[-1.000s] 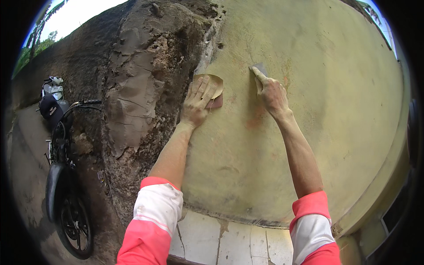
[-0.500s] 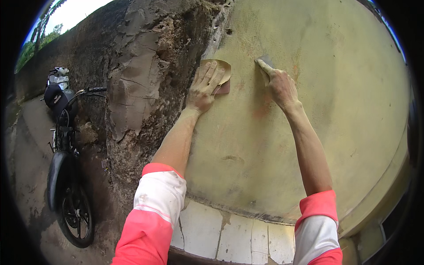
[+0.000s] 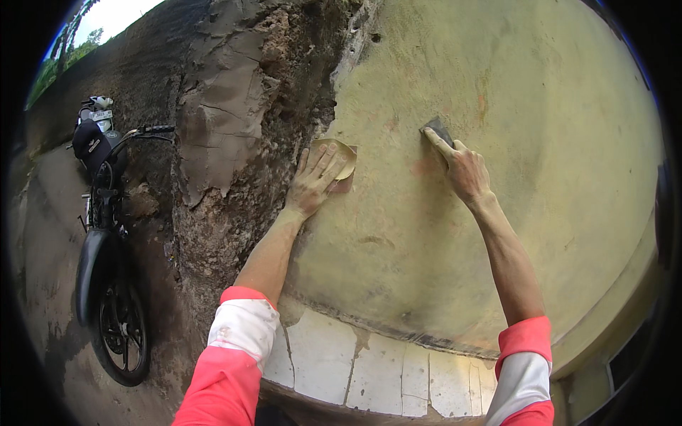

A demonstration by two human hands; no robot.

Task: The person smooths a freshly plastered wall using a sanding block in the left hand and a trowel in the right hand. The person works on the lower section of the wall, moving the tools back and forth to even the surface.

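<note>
Tan, curved-edged sandpaper-like sheet (image 3: 349,162): it's lying against the wall near its left edge, right by the rough column, with a reddish-brown part peeking out lower right.
Left hand (image 3: 310,186): it's resting flat over that sheet. The fingers (image 3: 328,160) are stretching out straight, not curling, basically pinning it to the wall.
Dark grey flat rectangular pad (image 3: 439,127): it's sitting on the wall too, a bit higher than the sheet and well apart from it, to the right.
Right hand (image 3: 467,170): it's gripping the pad, index finger lying along it and the other fingers curling in. Can't tell what the thumb is doing, it's hiding.
Dusty yellow-green plastered wall (image 3: 568,177): it's filling most of the view and showing reddish, worn-looking patches near the pad.
Rough brown column of crumbly, cracked material (image 3: 220,142): it's running down just left of the wall.
Cracked white tiles (image 3: 320,362): they're lining the wall's lower edge.
Pink-red and white sleeves (image 3: 227,383): they're covering both arms up to about the elbows.
Black motorbike (image 3: 91,273): it's standing off at far left, and a dark billed cap (image 3: 90,145) is perching by its handlebar.
</note>
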